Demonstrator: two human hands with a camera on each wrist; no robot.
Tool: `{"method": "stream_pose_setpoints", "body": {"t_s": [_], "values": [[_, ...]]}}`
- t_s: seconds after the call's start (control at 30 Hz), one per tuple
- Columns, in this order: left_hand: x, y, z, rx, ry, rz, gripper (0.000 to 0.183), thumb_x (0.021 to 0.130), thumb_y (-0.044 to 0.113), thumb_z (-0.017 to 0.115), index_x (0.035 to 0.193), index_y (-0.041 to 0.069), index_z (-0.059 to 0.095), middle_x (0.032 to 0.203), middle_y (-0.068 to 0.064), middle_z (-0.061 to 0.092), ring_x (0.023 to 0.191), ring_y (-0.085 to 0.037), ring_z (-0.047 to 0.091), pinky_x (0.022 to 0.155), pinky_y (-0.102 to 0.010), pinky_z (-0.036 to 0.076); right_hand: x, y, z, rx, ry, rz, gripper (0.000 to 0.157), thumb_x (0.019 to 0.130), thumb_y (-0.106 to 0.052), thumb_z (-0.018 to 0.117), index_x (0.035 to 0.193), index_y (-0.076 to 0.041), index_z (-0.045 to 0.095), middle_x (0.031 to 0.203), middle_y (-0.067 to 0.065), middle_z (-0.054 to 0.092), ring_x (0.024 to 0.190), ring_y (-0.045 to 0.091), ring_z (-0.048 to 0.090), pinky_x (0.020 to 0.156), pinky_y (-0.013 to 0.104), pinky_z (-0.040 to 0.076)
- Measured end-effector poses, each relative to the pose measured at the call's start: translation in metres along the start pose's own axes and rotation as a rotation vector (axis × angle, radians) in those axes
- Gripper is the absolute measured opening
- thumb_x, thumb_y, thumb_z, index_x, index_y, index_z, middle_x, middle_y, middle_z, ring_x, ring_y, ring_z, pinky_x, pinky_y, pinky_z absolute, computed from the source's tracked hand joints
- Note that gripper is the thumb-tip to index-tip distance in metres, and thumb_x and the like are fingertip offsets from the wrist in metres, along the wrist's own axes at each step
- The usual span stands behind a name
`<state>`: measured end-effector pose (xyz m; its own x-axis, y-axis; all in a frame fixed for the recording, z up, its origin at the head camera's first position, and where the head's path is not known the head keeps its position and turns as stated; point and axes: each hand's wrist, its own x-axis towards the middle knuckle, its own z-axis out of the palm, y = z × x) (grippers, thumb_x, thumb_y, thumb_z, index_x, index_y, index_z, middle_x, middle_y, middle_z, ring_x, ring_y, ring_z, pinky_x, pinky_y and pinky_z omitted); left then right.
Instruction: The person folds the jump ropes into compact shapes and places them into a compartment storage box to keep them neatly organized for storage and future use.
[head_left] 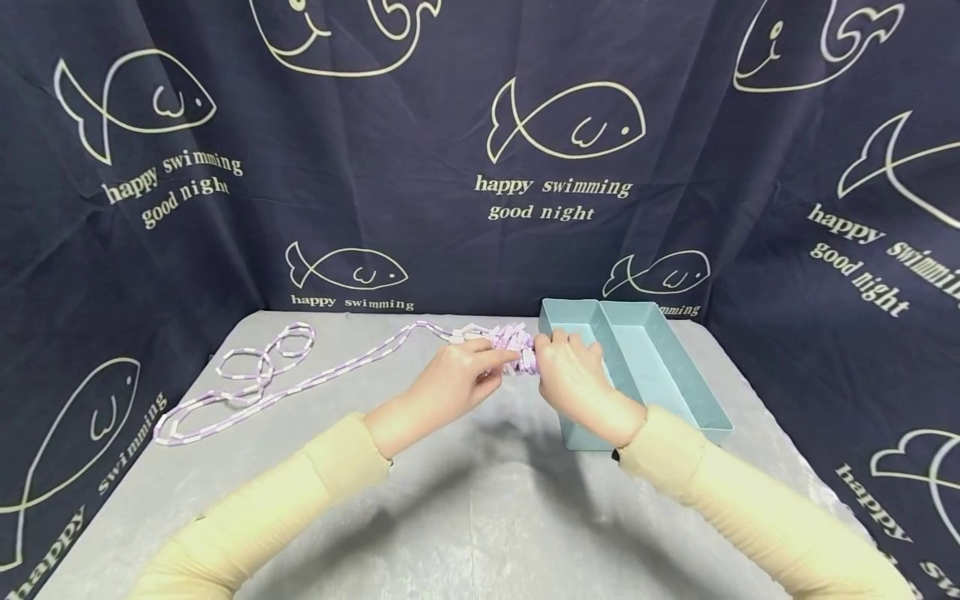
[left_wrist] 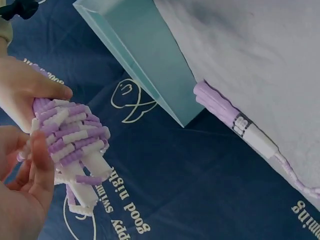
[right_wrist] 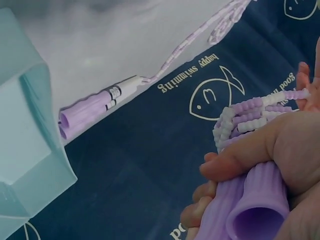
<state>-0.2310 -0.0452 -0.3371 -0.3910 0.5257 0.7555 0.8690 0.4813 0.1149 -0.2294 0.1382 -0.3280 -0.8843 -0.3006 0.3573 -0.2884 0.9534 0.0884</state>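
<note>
Purple-and-white beaded rope from a jump rope (head_left: 513, 337) is wound in a thick bundle around its own handles. My right hand (head_left: 572, 371) grips the two purple handles (right_wrist: 258, 205), whose hollow ends stick out of the fist in the right wrist view. The left hand (head_left: 459, 375) is close beside the bundle and pinches a strand of the beaded rope (right_wrist: 287, 95). White handle parts (left_wrist: 84, 191) poke out of the windings in the left wrist view. Both hands hold the bundle above the table, near the light-blue tray.
The light-blue tray (head_left: 656, 371) with two long compartments stands at the right of the grey table (head_left: 480, 517). A second jump rope (head_left: 330, 379) lies along the table's back and left, its purple handles (left_wrist: 217, 102) together and its rope in loose loops. A dark printed cloth hangs behind.
</note>
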Motion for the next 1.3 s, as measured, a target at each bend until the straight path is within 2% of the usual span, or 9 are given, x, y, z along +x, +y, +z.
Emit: {"method": "stream_pose_setpoints", "body": {"t_s": [0.17, 0.27, 0.37, 0.53, 0.67, 0.83, 1.03, 1.17, 1.3], "values": [[0.002, 0.002, -0.004, -0.167, -0.03, -0.171, 0.021, 0.076, -0.001, 0.073, 0.095, 0.007, 0.075, 0.072, 0.0, 0.062, 0.063, -0.009, 0.056, 0.062, -0.015, 0.047, 0.005, -0.001, -0.007, 0.003, -0.035, 0.024, 0.02, 0.071, -0.005, 0.067, 0.088, -0.002, 0.058, 0.083, 0.017, 0.058, 0.081, 0.038, 0.057, 0.061, 0.053, 0.041], [0.003, 0.002, -0.005, -0.202, -0.073, -0.208, 0.028, 0.073, 0.0, 0.076, 0.1, 0.005, 0.073, 0.078, -0.001, 0.065, 0.069, -0.009, 0.061, 0.067, -0.014, 0.049, 0.008, 0.0, -0.009, 0.005, -0.061, 0.045, 0.022, 0.072, -0.006, 0.067, 0.093, -0.002, 0.059, 0.087, 0.017, 0.058, 0.084, 0.038, 0.057, 0.064, 0.054, 0.042], [0.002, 0.0, -0.005, -0.131, -0.067, -0.105, 0.029, 0.072, 0.003, 0.078, 0.1, 0.006, 0.072, 0.083, -0.003, 0.066, 0.073, -0.012, 0.063, 0.072, -0.016, 0.051, 0.009, 0.0, -0.01, 0.012, -0.088, 0.055, 0.024, 0.072, -0.006, 0.067, 0.094, -0.002, 0.059, 0.089, 0.017, 0.058, 0.085, 0.038, 0.057, 0.065, 0.054, 0.042], [0.005, -0.004, -0.006, 0.095, 0.028, 0.131, 0.015, 0.074, 0.017, 0.079, 0.083, 0.009, 0.07, 0.081, -0.002, 0.057, 0.072, -0.014, 0.056, 0.067, -0.02, 0.048, 0.008, -0.005, -0.01, 0.001, -0.1, 0.017, 0.023, 0.072, -0.007, 0.067, 0.093, -0.002, 0.058, 0.089, 0.018, 0.058, 0.085, 0.038, 0.058, 0.065, 0.055, 0.044], [0.011, -0.004, -0.01, 0.171, 0.048, 0.223, 0.015, 0.077, 0.017, 0.076, 0.075, 0.011, 0.063, 0.077, -0.002, 0.05, 0.067, -0.013, 0.05, 0.062, -0.019, 0.045, 0.008, -0.009, -0.015, 0.012, -0.112, 0.009, 0.024, 0.072, -0.008, 0.07, 0.092, -0.002, 0.057, 0.087, 0.017, 0.058, 0.084, 0.036, 0.058, 0.064, 0.054, 0.045], [0.01, -0.005, -0.016, 0.124, 0.024, 0.223, 0.012, 0.081, 0.016, 0.073, 0.079, 0.01, 0.063, 0.081, -0.001, 0.053, 0.07, -0.013, 0.054, 0.067, -0.02, 0.048, 0.013, -0.008, -0.023, 0.048, -0.147, 0.036, 0.026, 0.072, -0.008, 0.07, 0.094, -0.002, 0.058, 0.089, 0.017, 0.058, 0.088, 0.036, 0.058, 0.066, 0.055, 0.045], [0.003, -0.005, -0.014, 0.014, 0.024, 0.107, 0.006, 0.086, 0.007, 0.065, 0.09, 0.005, 0.061, 0.085, -0.004, 0.059, 0.077, -0.014, 0.057, 0.072, -0.024, 0.049, 0.017, -0.003, -0.028, 0.069, -0.137, 0.068, 0.028, 0.073, -0.009, 0.068, 0.098, -0.001, 0.059, 0.091, 0.017, 0.059, 0.087, 0.036, 0.058, 0.064, 0.054, 0.044], [0.003, -0.005, -0.013, 0.042, 0.053, 0.081, 0.009, 0.086, 0.003, 0.064, 0.095, 0.004, 0.064, 0.085, -0.005, 0.062, 0.077, -0.016, 0.06, 0.071, -0.025, 0.05, 0.017, -0.002, -0.027, 0.059, -0.133, 0.064, 0.028, 0.073, -0.01, 0.068, 0.098, -0.001, 0.059, 0.091, 0.017, 0.058, 0.087, 0.037, 0.057, 0.064, 0.053, 0.043], [0.006, -0.005, -0.015, 0.136, 0.027, 0.137, 0.02, 0.082, -0.001, 0.066, 0.1, 0.008, 0.069, 0.085, -0.003, 0.06, 0.073, -0.016, 0.059, 0.069, -0.024, 0.05, 0.016, -0.003, -0.027, 0.055, -0.134, 0.065, 0.029, 0.074, -0.01, 0.068, 0.1, -0.001, 0.059, 0.092, 0.017, 0.058, 0.088, 0.036, 0.057, 0.064, 0.053, 0.043]]}}
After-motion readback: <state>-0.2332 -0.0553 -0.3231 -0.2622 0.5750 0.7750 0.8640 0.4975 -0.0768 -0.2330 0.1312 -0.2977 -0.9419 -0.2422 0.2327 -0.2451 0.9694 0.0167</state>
